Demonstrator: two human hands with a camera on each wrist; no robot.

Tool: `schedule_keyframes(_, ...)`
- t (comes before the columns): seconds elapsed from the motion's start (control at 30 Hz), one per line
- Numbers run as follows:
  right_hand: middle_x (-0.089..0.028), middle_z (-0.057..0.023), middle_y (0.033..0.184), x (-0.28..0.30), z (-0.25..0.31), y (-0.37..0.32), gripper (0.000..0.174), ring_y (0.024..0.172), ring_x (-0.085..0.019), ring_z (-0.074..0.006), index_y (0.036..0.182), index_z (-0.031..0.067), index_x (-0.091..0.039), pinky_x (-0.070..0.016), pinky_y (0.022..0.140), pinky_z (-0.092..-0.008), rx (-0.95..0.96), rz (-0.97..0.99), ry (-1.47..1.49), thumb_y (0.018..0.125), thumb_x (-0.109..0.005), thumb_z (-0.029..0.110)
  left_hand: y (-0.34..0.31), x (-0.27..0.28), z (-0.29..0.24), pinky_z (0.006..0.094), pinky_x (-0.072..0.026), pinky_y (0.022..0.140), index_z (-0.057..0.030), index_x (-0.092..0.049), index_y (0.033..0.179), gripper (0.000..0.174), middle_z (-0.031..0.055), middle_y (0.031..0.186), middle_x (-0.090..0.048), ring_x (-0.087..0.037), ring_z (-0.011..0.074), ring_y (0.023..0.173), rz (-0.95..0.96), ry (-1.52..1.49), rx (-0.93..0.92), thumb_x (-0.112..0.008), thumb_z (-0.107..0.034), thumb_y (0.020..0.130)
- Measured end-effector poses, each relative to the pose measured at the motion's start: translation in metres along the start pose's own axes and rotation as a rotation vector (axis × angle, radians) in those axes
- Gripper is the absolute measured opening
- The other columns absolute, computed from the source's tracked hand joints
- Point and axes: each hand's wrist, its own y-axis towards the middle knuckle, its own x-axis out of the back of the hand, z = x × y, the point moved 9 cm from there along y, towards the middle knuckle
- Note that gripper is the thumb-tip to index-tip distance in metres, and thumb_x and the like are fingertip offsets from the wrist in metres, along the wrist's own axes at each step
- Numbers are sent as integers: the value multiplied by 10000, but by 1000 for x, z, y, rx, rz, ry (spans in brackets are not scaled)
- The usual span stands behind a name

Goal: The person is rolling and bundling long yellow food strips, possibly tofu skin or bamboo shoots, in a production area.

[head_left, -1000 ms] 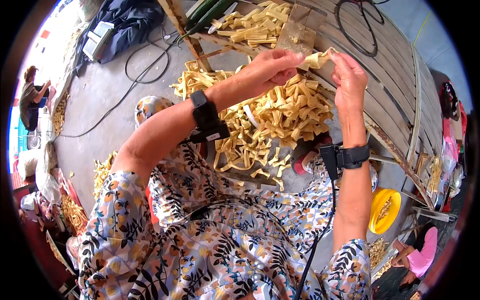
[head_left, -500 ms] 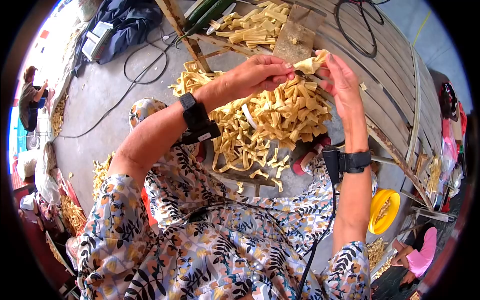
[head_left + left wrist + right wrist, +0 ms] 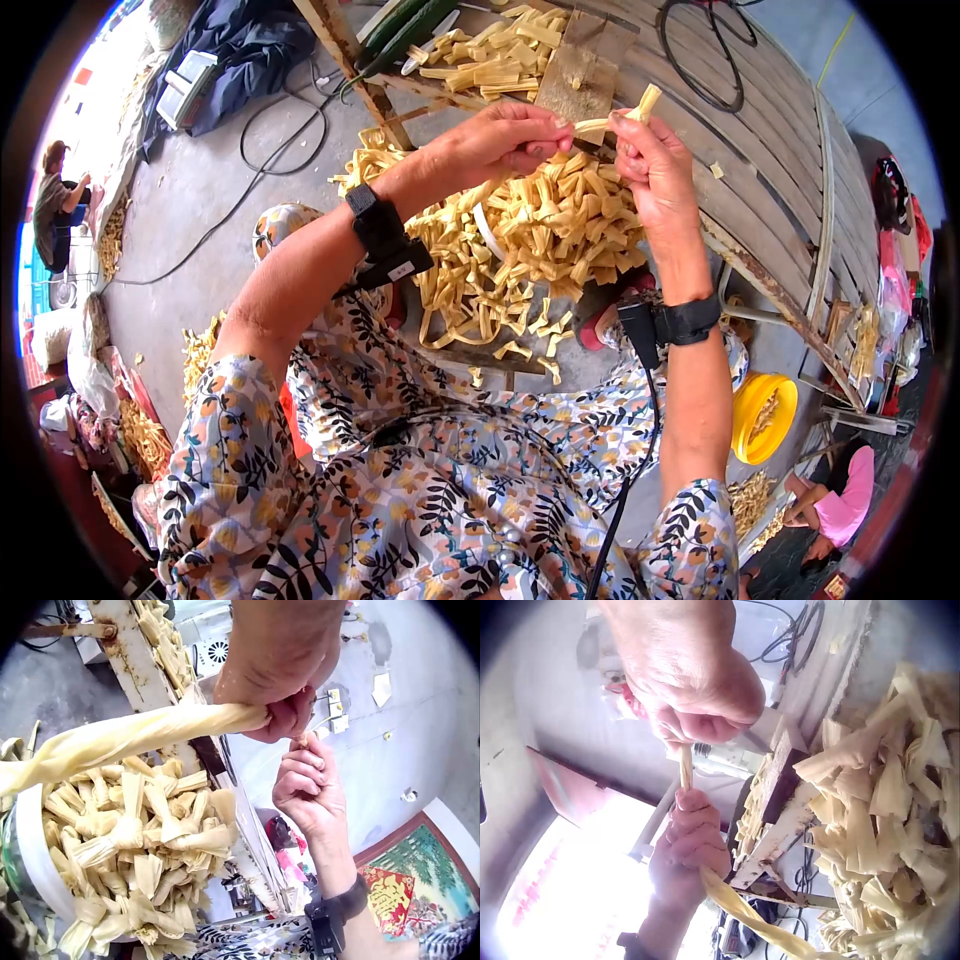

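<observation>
A pale yellow tofu-skin strip (image 3: 592, 126) is stretched between my two hands, above the pile. My left hand (image 3: 515, 140) pinches it between thumb and fingers, and a long twisted tail (image 3: 127, 739) trails from that hand in the left wrist view. My right hand (image 3: 655, 160) grips the other part with curled fingers, and a short end (image 3: 648, 100) sticks up past the thumb. Beneath the hands lies a heap of knotted tofu-skin pieces (image 3: 570, 225), with a white rim (image 3: 489, 230) showing among them.
A slatted table (image 3: 760, 170) with a rusty frame stands ahead and to the right, bearing a small board (image 3: 580, 80), cut strips (image 3: 500, 65) and long green vegetables (image 3: 405, 35). A yellow bucket (image 3: 765, 418) stands at right. Cables (image 3: 255, 165) cross the floor; two people sit farther off.
My right fingers, spread around the bunched strip half a second ago, are now curled in on it. Its short end now points up past them. Both hands sit slightly farther left in view.
</observation>
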Motion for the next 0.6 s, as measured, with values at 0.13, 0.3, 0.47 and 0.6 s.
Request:
schedule_keyframes(0.13,-506,29,622,-4,-3,1,134,466,-400,-10,837,33,-622,-302,410,-135,-23,8,-138,762,-654,139,0,4,5,157,-191,391,-7,-529,838,241,-70,548,-345,-259,9,435,23,11,24,-436,-218,906)
schedule_keyframes(0.3,-604,-5,726,11,17,3,238,534,-518,-50,865,26,-639,-419,456,-160,138,-123,-472,819,-596,255,0,9,8,155,-195,390,-4,-525,837,239,-67,541,-335,-255,9,435,-47,56,68,-433,-213,905)
schedule_keyframes(0.47,-582,-9,623,16,33,1,239,532,-496,-40,797,-7,-653,-407,471,-177,282,-192,-576,815,-599,226,1,10,5,154,-192,390,-23,-523,824,241,-73,541,-331,-249,9,429,-43,134,58,-425,-226,910)
schedule_keyframes(0.6,-569,-9,600,16,49,-4,226,506,-458,-38,766,-20,-646,-366,470,-168,374,-255,-536,805,-598,197,6,6,7,154,-191,388,-36,-521,817,247,-75,541,-329,-242,6,424,56,33,41,-424,-242,912)
